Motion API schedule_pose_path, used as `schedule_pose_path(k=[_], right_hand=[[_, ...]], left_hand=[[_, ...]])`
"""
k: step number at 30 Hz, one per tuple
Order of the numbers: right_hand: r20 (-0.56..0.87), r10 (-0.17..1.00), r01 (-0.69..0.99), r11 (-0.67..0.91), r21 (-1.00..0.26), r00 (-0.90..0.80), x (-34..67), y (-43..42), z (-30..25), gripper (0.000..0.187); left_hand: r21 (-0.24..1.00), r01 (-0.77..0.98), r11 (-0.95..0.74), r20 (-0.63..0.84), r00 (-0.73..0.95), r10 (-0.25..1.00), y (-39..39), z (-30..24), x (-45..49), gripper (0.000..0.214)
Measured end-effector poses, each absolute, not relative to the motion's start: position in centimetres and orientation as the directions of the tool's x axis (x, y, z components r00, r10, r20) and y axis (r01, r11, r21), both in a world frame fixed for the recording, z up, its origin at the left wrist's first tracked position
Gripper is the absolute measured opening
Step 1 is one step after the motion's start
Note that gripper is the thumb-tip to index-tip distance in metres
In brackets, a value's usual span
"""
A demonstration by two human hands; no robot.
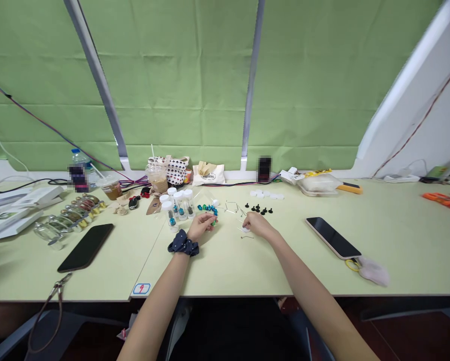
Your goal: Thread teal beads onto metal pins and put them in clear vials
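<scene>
Laminate desk [225,268], hands [200,225] [257,224] beside glossy teal beads [208,208].

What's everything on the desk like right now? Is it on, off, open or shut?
Left hand, curled beside the blue beads
Right hand, resting on the desk, fingers down
Phone, flat, screen dark
Other phone, flat, screen dark
Jars, upright, white lids on
Drink cup, upright, part full
Curtain, hanging down
</scene>
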State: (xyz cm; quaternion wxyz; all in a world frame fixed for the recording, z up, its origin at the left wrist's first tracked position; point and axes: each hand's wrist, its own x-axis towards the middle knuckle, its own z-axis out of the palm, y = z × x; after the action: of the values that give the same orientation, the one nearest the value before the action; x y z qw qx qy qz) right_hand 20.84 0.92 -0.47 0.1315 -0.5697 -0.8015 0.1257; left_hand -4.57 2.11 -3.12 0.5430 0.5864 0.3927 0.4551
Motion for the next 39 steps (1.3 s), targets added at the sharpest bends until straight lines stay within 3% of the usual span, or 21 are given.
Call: schedule_pose_path(k=[27,39], right_hand=[[0.117,0.951,0.894,0.308,-0.326,-0.285,21.0,0.8,-0.7,0.022],[0.378,0.856,0.666,0.514,-0.541,-0.354,16.3,1.0,1.6,0.016]], left_hand=[[0.993,-0.089,-0.076,0.098,0.28,0.955,1.8,-2.9,-4.5,0.039],[0.981,-0.189,-0.033,0.093,0.323,0.942,2.0,-3.3,-4.9,0.037]])
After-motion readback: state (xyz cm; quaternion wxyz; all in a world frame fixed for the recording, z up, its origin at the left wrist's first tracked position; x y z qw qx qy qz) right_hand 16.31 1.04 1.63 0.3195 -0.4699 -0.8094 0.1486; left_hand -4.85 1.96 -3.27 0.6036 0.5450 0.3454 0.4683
